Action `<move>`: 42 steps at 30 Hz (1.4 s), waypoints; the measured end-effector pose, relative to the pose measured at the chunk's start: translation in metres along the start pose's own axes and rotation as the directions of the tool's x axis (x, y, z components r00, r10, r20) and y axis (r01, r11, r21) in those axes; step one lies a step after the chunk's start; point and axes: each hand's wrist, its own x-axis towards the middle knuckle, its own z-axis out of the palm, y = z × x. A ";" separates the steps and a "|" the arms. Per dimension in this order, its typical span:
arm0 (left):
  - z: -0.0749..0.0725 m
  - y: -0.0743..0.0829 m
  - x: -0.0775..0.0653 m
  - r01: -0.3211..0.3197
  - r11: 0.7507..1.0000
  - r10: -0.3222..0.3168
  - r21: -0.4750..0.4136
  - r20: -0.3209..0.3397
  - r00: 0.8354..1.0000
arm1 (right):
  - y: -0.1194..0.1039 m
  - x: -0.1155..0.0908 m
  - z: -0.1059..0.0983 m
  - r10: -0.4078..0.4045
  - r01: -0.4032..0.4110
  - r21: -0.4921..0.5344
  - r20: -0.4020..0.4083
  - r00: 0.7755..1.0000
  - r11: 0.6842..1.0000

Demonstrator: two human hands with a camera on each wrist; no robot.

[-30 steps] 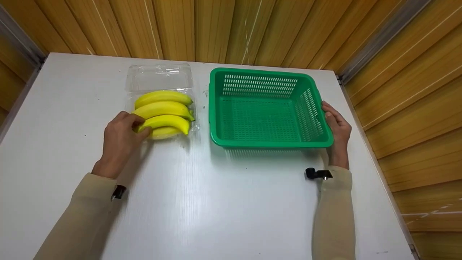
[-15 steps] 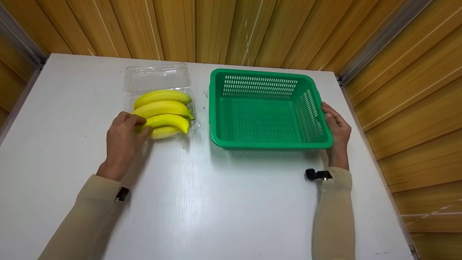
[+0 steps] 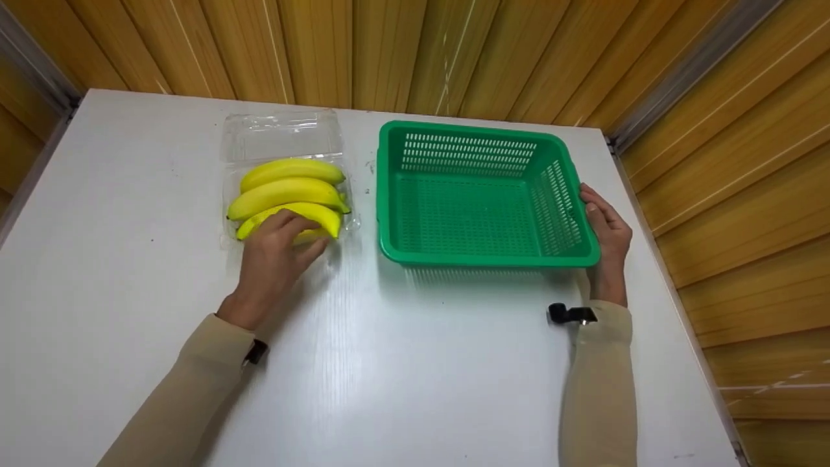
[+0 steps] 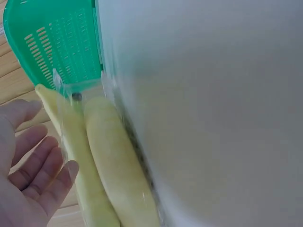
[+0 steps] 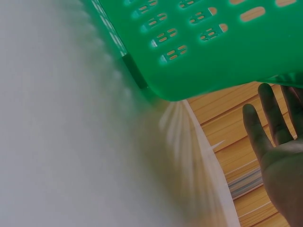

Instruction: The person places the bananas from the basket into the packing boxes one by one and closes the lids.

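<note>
Several yellow bananas point(image 3: 292, 170) lie side by side in a clear plastic clamshell box point(image 3: 233, 139), its lid folded back. My left hand point(image 3: 269, 263) is over the front banana point(image 3: 324, 216), covering part of it. In the left wrist view, the fingers of my left hand point(image 4: 35, 170) are spread and loosely bent, the thumb apart from them, beside the bananas point(image 4: 118, 165). At the right end of the green plastic basket point(image 3: 486, 260), my right hand point(image 3: 611, 237) touches the outside under the rim. The right wrist view shows its fingers point(image 5: 272, 116) straight; its thumb is hidden there.
The basket stands to the right of the banana box on a white table point(image 3: 415, 370), with a narrow gap between them. Wood-patterned panels point(image 3: 382, 52) rise behind the table and along its right side. Black wrist cameras point(image 3: 570, 314) sit at both cuffs.
My left hand has left the bananas' left ends and moved right along the front one, its thumb and fingers parting. The right hand and the basket stay in place.
</note>
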 end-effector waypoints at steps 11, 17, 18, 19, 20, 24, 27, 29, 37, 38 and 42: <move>0.013 0.008 -0.001 0.172 0.985 -0.170 -0.021 0.093 0.981 | -0.002 0.001 0.000 0.013 -0.013 -0.023 0.004 1.000 1.000; 0.015 0.007 0.000 0.196 0.979 -0.190 -0.056 0.096 0.977 | -0.001 0.000 -0.002 0.030 -0.030 0.000 -0.002 1.000 1.000; 0.016 0.007 0.000 0.199 0.978 -0.192 -0.064 0.095 0.977 | -0.001 0.000 -0.002 0.030 -0.030 -0.002 -0.002 1.000 1.000; 0.016 0.006 0.000 0.198 0.978 -0.192 -0.070 0.093 0.977 | -0.001 0.001 -0.002 0.020 -0.020 -0.020 -0.002 1.000 1.000; 0.016 0.006 0.000 0.199 0.977 -0.192 -0.079 0.090 0.977 | 0.000 0.001 -0.002 0.018 -0.018 -0.022 -0.001 1.000 1.000; 0.018 0.004 0.000 0.190 0.977 -0.183 -0.102 0.075 0.980 | 0.000 0.002 -0.002 0.015 -0.015 -0.013 0.005 1.000 1.000; 0.018 0.003 0.000 0.183 0.978 -0.176 -0.102 0.070 0.982 | -0.001 0.001 -0.003 0.018 -0.018 -0.007 0.005 1.000 1.000; 0.019 0.004 0.000 0.191 0.976 -0.184 -0.106 0.072 0.980 | -0.001 0.001 -0.003 0.022 -0.022 -0.002 0.004 1.000 1.000; 0.019 0.005 0.002 0.251 0.960 -0.238 -0.126 0.104 0.966 | 0.001 0.000 -0.003 0.005 -0.005 0.007 0.009 1.000 1.000; 0.019 0.005 0.002 0.259 0.957 -0.246 -0.130 0.108 0.963 | 0.001 0.000 -0.003 0.004 -0.004 0.004 0.009 1.000 1.000; 0.018 0.005 0.004 0.295 0.945 -0.278 -0.139 0.132 0.952 | 0.001 0.000 -0.003 0.008 -0.008 -0.010 0.010 1.000 1.000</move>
